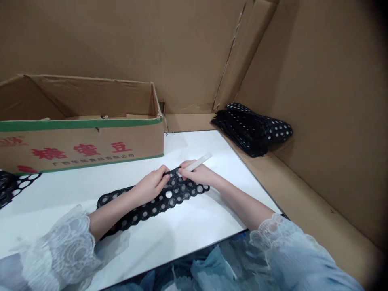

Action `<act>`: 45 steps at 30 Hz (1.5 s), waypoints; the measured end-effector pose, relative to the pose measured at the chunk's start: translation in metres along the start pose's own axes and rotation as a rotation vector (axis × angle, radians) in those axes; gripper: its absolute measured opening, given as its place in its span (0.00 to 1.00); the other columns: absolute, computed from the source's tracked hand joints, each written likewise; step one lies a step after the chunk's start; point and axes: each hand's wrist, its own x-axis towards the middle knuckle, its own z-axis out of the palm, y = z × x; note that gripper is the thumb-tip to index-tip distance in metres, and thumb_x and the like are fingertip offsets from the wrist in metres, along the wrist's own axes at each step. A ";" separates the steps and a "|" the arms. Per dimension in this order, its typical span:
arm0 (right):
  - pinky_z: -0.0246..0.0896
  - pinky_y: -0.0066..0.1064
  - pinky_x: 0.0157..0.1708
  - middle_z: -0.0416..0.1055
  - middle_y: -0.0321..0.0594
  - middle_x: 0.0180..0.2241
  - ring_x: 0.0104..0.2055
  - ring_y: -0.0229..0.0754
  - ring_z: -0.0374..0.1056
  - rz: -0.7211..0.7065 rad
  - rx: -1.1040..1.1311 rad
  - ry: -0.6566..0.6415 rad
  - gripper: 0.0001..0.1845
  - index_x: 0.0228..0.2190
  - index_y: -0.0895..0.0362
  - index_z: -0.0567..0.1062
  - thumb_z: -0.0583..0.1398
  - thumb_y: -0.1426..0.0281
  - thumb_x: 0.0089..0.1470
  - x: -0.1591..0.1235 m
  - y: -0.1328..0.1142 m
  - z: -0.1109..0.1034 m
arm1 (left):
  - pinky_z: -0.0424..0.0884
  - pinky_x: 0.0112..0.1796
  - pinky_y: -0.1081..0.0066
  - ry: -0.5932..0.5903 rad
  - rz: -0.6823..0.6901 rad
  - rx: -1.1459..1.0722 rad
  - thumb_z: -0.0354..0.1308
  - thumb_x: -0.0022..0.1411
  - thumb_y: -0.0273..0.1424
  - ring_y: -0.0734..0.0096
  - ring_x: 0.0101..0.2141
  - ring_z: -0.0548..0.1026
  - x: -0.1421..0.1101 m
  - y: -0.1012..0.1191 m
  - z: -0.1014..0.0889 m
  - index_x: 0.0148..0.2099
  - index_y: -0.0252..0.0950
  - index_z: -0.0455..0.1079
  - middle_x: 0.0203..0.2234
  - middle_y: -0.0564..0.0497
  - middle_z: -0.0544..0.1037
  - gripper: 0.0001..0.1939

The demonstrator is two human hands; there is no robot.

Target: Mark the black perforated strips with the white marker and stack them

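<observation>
1. Left hand (150, 186) lying at centre frame on a long black strip of perforated lace-like fabric with round holes (157, 201), palm down, wrist low, forearm running back toward the lower left into a white lace cuff (68, 242).
2. Left fingers curled closed, tips pinching the strip's upper edge just left of the right hand.
3. Right hand (198, 173) just right of centre, knuckles up, forearm slanting down to the lower right into a pale blue lace-edged sleeve (291, 250).
4. Right fingers wrapped shut around a slim white stick-shaped tool (198, 162), its free end pointing toward the upper right, its working end hidden against the strip's top edge between the two hands.
5. Black strip spread flat on a white tabletop (188, 230), running diagonally from left of centre, under the left forearm, up to the right hand; far end touching both hands.
6. Open brown cardboard box with a green band and red characters (81, 145) standing on the tabletop in the upper left, well apart from the hands.
7. Stack of folded black fabric with white dots (251, 129) resting on a cardboard ledge at upper right of centre, beyond the table's edge.
8. Another piece of black perforated fabric (13, 184) showing at the left edge.
9. Plain cardboard walls (318, 81) closing in the back and right.
</observation>
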 end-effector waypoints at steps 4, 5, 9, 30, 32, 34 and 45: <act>0.54 0.28 0.35 0.63 0.35 0.24 0.30 0.35 0.60 -0.003 0.015 0.056 0.18 0.18 0.58 0.64 0.48 0.65 0.54 0.002 0.006 0.015 | 0.61 0.37 0.67 -0.025 0.014 -0.032 0.36 0.63 0.36 0.67 0.34 0.68 -0.001 0.000 -0.002 0.40 0.38 0.57 0.33 0.50 0.69 0.12; 0.53 0.29 0.37 0.62 0.35 0.25 0.32 0.36 0.60 -0.030 -0.002 0.071 0.18 0.17 0.58 0.63 0.47 0.65 0.54 0.003 0.007 0.017 | 0.61 0.36 0.67 -0.025 0.007 -0.021 0.36 0.63 0.36 0.67 0.33 0.68 -0.001 0.001 -0.002 0.38 0.38 0.56 0.31 0.51 0.69 0.11; 0.50 0.33 0.42 0.61 0.36 0.25 0.36 0.39 0.55 -0.057 -0.102 0.125 0.16 0.19 0.57 0.62 0.47 0.65 0.55 0.003 0.006 0.022 | 0.60 0.30 0.69 0.011 -0.023 0.041 0.36 0.63 0.37 0.68 0.26 0.65 0.000 0.001 0.000 0.32 0.38 0.52 0.23 0.53 0.65 0.10; 0.48 0.25 0.26 0.54 0.32 0.20 0.25 0.33 0.54 -0.047 -0.031 0.203 0.18 0.19 0.57 0.59 0.45 0.62 0.55 0.012 0.002 0.023 | 0.59 0.28 0.70 0.177 -0.066 0.096 0.37 0.61 0.36 0.65 0.24 0.67 0.006 -0.004 0.000 0.33 0.39 0.52 0.19 0.55 0.64 0.08; 0.46 0.25 0.24 0.51 0.30 0.18 0.23 0.32 0.51 -0.030 0.115 0.100 0.17 0.18 0.57 0.58 0.48 0.61 0.53 0.008 0.005 0.017 | 0.60 0.29 0.70 0.153 -0.040 0.088 0.37 0.61 0.37 0.65 0.25 0.68 0.007 -0.006 0.000 0.34 0.39 0.54 0.20 0.54 0.66 0.10; 0.46 0.26 0.25 0.52 0.30 0.18 0.23 0.32 0.51 -0.042 0.160 0.035 0.18 0.18 0.58 0.59 0.49 0.60 0.53 0.006 0.009 0.012 | 0.61 0.31 0.69 0.107 -0.009 0.066 0.39 0.61 0.38 0.65 0.27 0.69 0.008 -0.007 -0.001 0.36 0.38 0.57 0.23 0.53 0.68 0.11; 0.49 0.33 0.42 0.51 0.36 0.26 0.38 0.39 0.52 -0.076 -0.053 0.126 0.18 0.15 0.58 0.59 0.51 0.65 0.53 0.001 0.010 0.012 | 0.61 0.29 0.72 -0.098 -0.023 -0.086 0.49 0.53 0.36 0.69 0.27 0.67 0.012 -0.005 -0.009 0.30 0.34 0.64 0.24 0.53 0.69 0.10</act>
